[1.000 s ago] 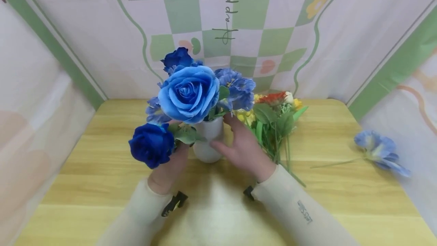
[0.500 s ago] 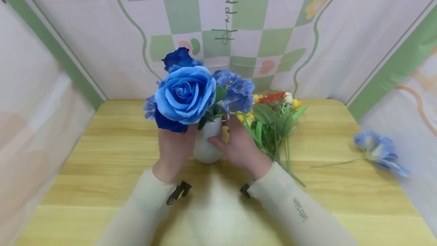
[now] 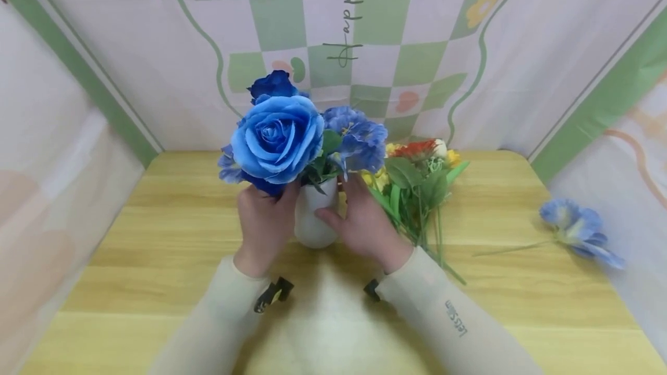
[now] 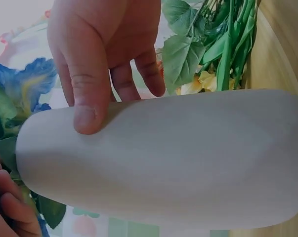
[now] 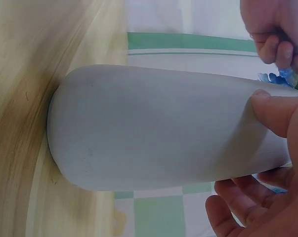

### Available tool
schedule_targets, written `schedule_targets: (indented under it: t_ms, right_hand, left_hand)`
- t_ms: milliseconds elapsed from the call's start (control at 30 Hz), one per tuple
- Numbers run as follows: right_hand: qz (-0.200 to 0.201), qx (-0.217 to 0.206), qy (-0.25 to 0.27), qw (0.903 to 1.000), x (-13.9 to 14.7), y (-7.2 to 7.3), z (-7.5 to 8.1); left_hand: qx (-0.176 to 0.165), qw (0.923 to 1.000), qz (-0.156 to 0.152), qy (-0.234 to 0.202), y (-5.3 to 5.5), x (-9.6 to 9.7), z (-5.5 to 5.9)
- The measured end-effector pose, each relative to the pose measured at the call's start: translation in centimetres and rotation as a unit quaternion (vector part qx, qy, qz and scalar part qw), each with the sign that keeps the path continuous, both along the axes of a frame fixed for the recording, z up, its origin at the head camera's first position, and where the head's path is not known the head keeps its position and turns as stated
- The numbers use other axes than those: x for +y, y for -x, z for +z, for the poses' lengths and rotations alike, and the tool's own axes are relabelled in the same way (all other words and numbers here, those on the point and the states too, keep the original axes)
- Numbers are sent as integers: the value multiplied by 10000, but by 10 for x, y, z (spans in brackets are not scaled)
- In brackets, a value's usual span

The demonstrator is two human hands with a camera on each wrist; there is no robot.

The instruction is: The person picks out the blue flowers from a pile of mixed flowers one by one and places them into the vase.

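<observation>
A white vase [image 3: 315, 227] stands upright on the table with blue artificial flowers in its mouth. My right hand [image 3: 367, 221] grips its right side, thumb in front and fingers behind, as the right wrist view also shows on the vase [image 5: 153, 128]. Beside the vase's rim, my left hand [image 3: 263, 227] has its fingers curled under a dark blue rose [image 3: 267, 186], holding it by the stem, which is mostly hidden. A large light blue rose [image 3: 276, 138] covers part of that bloom. Another dark rose [image 3: 272, 85] rises behind, and a violet-blue flower [image 3: 359, 138] leans right.
To the right of the vase lies a bundle of red, yellow and white flowers with green stems [image 3: 422, 190]. A single pale blue flower [image 3: 578, 230] lies near the right edge of the wooden table [image 3: 156, 247]. A patterned cloth [image 3: 328, 22] hangs behind.
My left hand has brought the dark blue rose from the lower left in toward the vase, under the light blue rose, which has shifted slightly left. My right hand stays on the vase.
</observation>
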State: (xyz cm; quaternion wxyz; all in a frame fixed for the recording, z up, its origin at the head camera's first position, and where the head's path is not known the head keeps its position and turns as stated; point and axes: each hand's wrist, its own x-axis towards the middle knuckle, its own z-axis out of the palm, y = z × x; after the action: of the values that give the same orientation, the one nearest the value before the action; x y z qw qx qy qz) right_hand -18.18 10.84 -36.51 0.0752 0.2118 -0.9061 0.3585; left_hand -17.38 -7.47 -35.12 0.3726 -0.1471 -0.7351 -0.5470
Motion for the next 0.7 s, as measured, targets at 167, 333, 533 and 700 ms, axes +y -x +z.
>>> schedule_targets:
  t_ms: [167,333,533,700]
  right_hand:
    - [-12,2,-58,10000,-1,0,2]
    - [-181,-136,-119,9997,-3,-2,4]
    - [-227,-53,-110,9997,-6,-4,4]
    - [-110,89,-222,9997,-5,-2,4]
  left_hand:
    - [-88,9999,79,21,6,-2,-3]
    - [-322,9994,142,-9,8,-4,-7]
    - [-620,9978,185,-125,11,-5,-8]
    - [-585,9981,80,-149,12,-6,-11]
